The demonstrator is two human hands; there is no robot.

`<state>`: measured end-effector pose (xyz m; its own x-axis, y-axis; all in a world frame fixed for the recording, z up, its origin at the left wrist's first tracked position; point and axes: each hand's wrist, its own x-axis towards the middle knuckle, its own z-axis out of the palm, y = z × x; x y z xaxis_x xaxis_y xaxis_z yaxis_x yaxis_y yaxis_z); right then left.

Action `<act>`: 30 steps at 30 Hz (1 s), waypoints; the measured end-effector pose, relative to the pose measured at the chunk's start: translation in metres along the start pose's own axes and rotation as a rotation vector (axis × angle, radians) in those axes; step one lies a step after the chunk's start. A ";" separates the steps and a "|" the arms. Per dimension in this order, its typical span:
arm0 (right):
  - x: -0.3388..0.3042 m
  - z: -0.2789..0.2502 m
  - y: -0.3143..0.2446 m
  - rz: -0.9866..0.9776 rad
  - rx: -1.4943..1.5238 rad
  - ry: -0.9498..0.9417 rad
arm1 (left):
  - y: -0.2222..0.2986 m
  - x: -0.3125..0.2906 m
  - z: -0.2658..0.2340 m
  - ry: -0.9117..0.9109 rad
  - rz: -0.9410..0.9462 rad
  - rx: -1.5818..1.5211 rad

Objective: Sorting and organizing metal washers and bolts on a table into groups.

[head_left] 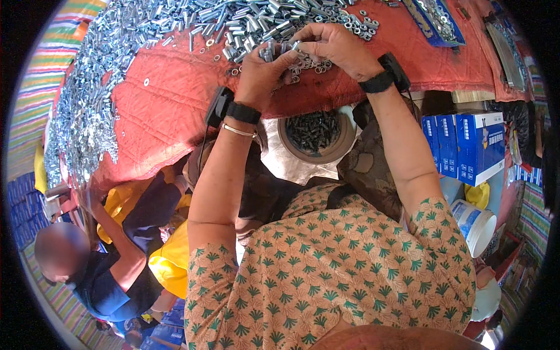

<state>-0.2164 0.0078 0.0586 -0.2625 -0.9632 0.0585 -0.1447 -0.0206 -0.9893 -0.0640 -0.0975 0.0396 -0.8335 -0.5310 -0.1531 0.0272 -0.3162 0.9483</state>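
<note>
While most parts (251, 26) are lying unhandled on the counter (169, 87), your left fingers (286, 60) are gripping several, right fingers (315, 49) pinching one.

I can see a red cloth (166, 111) spread out under everything. Just past the left hand (259, 73) lie lots of shiny metal tubes (251, 26). A big pile of little metal bits (81, 111) stretches far to its left. Beyond the right hand (344, 49) are metal rings (366, 26), and further right sits a blue tray (452, 43).
</note>
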 end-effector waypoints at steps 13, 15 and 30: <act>-0.008 0.008 0.021 -0.485 -0.933 0.070 | 0.018 0.006 -0.019 -0.003 0.001 -0.268; -0.011 0.013 0.018 -0.394 -0.954 0.055 | 0.014 0.007 -0.023 -0.003 0.016 -0.277; -0.002 0.002 0.008 -0.239 -0.147 0.457 | 0.005 0.002 0.001 -0.094 -0.016 -0.227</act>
<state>-0.2148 0.0091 0.0501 -0.5900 -0.7204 0.3645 -0.3750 -0.1552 -0.9139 -0.0660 -0.0991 0.0445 -0.8824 -0.4519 -0.1311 0.1276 -0.4981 0.8577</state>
